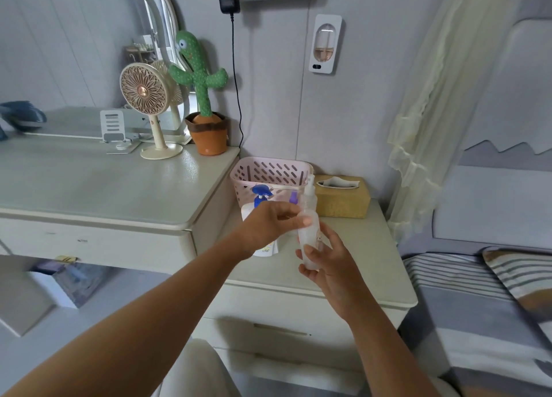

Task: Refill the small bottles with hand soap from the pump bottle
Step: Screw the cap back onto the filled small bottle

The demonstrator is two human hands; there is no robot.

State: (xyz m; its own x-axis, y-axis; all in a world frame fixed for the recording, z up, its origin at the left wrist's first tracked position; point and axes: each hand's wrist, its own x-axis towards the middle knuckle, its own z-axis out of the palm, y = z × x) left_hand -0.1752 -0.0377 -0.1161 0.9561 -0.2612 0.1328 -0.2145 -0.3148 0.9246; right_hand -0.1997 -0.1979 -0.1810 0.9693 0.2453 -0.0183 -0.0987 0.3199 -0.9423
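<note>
Bare arms (155, 304), cream trousers (194, 369)
The left grip (268, 223) and right grip (331, 265) are bare, the arms uncovered to the frame's edge; the trousers show plain and pale at bottom centre.

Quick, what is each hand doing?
Left hand: pinches the tall frosted plastic spray bottle.
Right hand: grips the same bottle lower down.
</note>
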